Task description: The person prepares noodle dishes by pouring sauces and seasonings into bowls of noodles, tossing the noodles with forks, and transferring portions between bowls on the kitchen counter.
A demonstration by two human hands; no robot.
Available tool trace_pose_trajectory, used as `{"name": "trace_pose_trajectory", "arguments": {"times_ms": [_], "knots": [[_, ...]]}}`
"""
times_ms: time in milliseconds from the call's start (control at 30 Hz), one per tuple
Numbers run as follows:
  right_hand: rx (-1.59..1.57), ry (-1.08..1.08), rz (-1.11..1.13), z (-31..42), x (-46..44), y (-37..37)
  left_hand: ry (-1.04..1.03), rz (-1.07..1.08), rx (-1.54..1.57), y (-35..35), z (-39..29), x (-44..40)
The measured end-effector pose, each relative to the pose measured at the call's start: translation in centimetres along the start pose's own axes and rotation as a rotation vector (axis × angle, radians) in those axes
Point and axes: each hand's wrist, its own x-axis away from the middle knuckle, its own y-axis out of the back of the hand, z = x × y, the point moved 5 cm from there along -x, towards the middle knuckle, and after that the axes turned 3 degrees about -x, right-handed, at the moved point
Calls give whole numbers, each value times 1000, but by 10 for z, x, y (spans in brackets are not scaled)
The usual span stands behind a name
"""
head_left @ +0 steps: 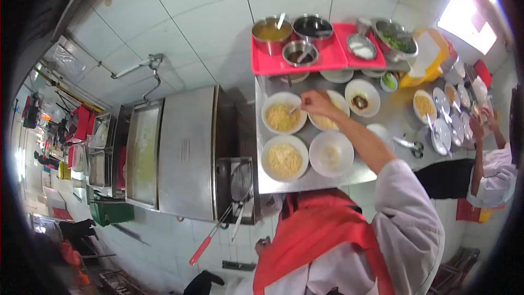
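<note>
My right hand [317,102] is closed on a spoon [292,110]. The spoon's end is over a white bowl of noodles [282,119] at the back left of the steel table, and the hand covers part of the bowl behind it. That second bowl [329,121] also has pale noodles in it. In front stand another noodle bowl [284,159] and a bowl with a little pale liquid [331,155]. Farther right is a bowl with dark sauce [360,101]. My left hand [263,245] hangs low beside the red apron [322,224]; its fingers are mostly hidden.
Red trays [330,64] at the back carry sauce pots [271,35], white powder and a bowl of greens [394,41]. Scissors [414,146] lie on the right. A red-handled strainer [240,183] rests left of the table. A co-worker [491,175] stands by several small bowls.
</note>
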Motion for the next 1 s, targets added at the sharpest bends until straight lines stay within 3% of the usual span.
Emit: {"name": "trace_pose_trajectory", "arguments": {"times_ms": [33,100,167,233,333,433,500,567,600,667,700,800,867,900,1000], "knots": [[23,19,-12,4,-12,16,16,-46,97,-9,22,-12],[-357,6,11,-10,5,17,34,14,-29,-5,5,11],[899,312,-143,64,30,48,38,43,-61,-4,-8,19],[1045,374,-342,113,44,76,48,63,-83,-3,-10,25],[983,300,-284,152,76,130,51,84,-109,-10,-13,27],[1045,148,-202,116,94,158,59,87,-117,-18,-8,23],[1198,61,-101,48,92,134,75,81,-103,-19,-31,28],[712,-25,-113,-31,98,111,-26,129,206,2,-116,48],[723,-8,-112,-66,99,103,-24,120,224,-3,-117,45],[-272,-108,-214,-122,99,99,-10,139,-168,-5,-111,41],[-279,-110,-206,-118,100,103,50,155,-130,-17,-81,32],[-464,-99,-211,-76,108,137,-43,258,-173,-8,-119,45],[391,46,-198,-43,107,146,-13,225,-120,-20,-92,30],[901,-91,-36,-31,107,136,20,193,-56,-24,-73,25],[999,101,-177,18,109,149,-46,212,-203,-24,-70,16]]}}
